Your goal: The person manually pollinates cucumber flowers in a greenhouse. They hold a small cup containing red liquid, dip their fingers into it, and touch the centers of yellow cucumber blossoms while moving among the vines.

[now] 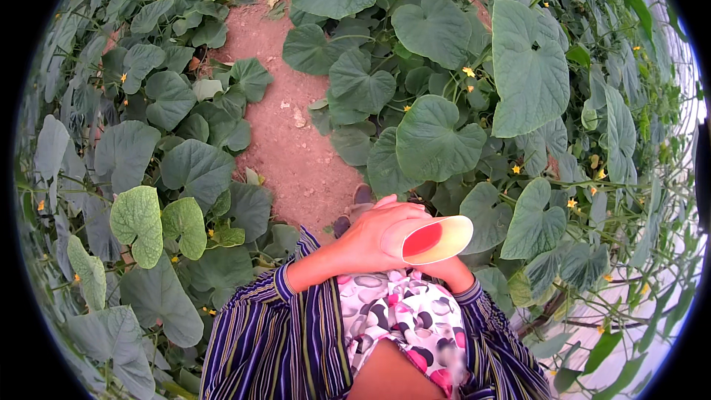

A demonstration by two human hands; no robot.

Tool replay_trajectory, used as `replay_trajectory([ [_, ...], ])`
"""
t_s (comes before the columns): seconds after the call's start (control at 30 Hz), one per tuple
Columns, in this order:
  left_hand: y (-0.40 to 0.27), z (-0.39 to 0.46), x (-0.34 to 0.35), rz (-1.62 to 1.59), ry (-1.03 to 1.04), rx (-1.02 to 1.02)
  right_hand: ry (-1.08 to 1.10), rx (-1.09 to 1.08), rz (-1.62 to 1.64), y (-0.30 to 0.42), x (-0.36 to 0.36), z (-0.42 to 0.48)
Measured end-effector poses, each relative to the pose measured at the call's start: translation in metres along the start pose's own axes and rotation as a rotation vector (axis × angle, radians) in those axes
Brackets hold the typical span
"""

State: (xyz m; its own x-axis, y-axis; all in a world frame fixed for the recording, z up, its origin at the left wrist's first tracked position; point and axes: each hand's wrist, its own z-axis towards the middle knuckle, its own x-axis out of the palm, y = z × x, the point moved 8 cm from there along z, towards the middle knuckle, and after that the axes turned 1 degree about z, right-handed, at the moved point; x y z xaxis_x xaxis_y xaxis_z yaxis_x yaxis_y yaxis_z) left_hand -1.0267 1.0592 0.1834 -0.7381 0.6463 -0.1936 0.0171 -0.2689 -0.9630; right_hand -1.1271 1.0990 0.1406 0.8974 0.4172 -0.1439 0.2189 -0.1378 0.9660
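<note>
My left hand (pixel 364 229) comes in from the left, its fingers bent over in front of my waist. A pale plastic cup (pixel 441 241) with a slanted, oval mouth and a red patch inside juts to the right from it. The cup's narrow end sits against the thumb side of my left hand, which appears closed around it. My right hand (pixel 447 271) reaches in from the right, beneath the cup. The two hands are together, and the cup and left hand hide most of the right fingers. Whether the right hand also grips the cup is unclear.
A reddish dirt path (pixel 289 139) runs ahead between dense cucumber-like vines. Broad leaves (pixel 439 139) crowd close on the right, and more leaves (pixel 197 172) line the left. Yellow flowers (pixel 469 72) dot the vines. A shoe (pixel 363 194) shows beyond my hands. Pale sheeting (pixel 600 311) lies at lower right.
</note>
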Motion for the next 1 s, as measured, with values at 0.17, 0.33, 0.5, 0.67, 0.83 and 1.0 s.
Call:
replay_trajectory([
  [0.17, 0.019, 0.025, -0.057, 0.019, -0.111, -0.043, 0.095, -0.12, -0.002, 0.012, -0.005, 0.078],
  [0.33, 0.011, 0.079, -0.114, 0.031, -0.148, 0.017, 0.16, -0.229, -0.054, 0.057, -0.039, 0.147],
  [0.5, 0.005, 0.128, -0.149, 0.041, -0.123, -0.006, 0.178, -0.23, 0.031, 0.08, -0.076, 0.195],
  [0.67, 0.026, 0.151, -0.172, 0.021, -0.176, -0.03, 0.149, -0.217, -0.012, 0.069, -0.092, 0.23],
  [0.83, 0.051, 0.173, -0.202, -0.003, -0.201, -0.093, 0.065, -0.199, -0.049, 0.088, -0.112, 0.259],
  [1.0, 0.078, 0.2, -0.248, -0.17, -0.298, -0.141, -0.144, -0.018, 0.09, 0.054, -0.129, 0.283],
])
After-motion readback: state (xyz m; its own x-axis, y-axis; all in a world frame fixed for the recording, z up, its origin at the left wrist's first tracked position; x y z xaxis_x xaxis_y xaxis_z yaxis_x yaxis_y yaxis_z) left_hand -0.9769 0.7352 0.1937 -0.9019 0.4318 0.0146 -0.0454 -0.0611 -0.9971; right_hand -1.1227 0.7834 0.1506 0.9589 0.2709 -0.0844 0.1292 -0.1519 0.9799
